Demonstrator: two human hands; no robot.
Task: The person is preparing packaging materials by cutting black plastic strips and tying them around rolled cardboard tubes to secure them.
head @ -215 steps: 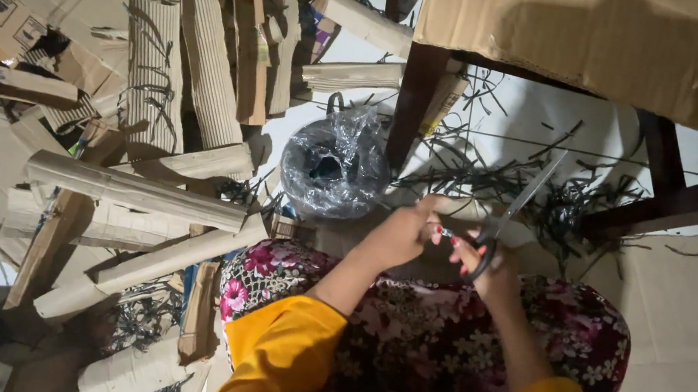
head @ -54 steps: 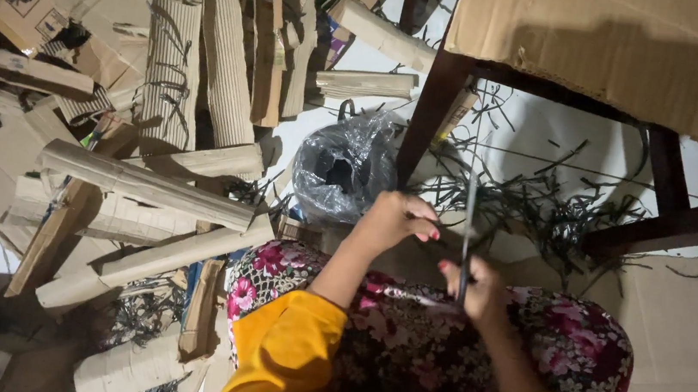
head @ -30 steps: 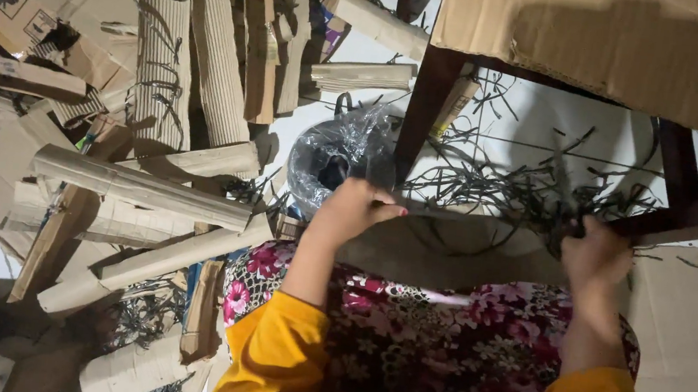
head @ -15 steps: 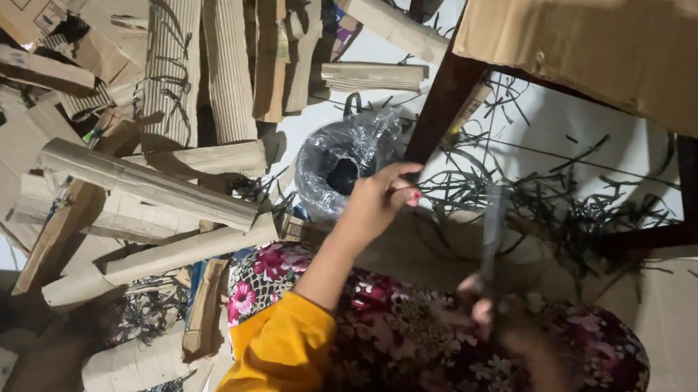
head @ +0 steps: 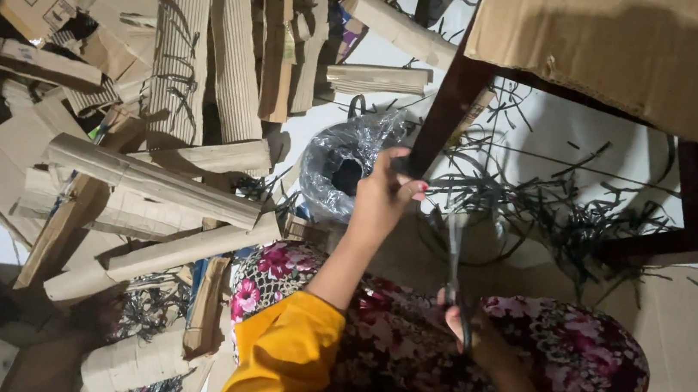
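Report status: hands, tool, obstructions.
Left hand pinching a dark strip. Right hand gripping scissors, blades up. Strip pile ahead; chair leg close.

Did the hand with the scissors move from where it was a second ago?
Yes. The right hand with the scissors has dropped from near the dark wooden rail down and inward, over the flowered lap.

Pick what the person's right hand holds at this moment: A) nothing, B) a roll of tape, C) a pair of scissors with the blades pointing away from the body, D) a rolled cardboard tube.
C: the right hand grips the handles of the scissors, whose blades point up-frame toward the dark strips, while the left hand reaches near them.
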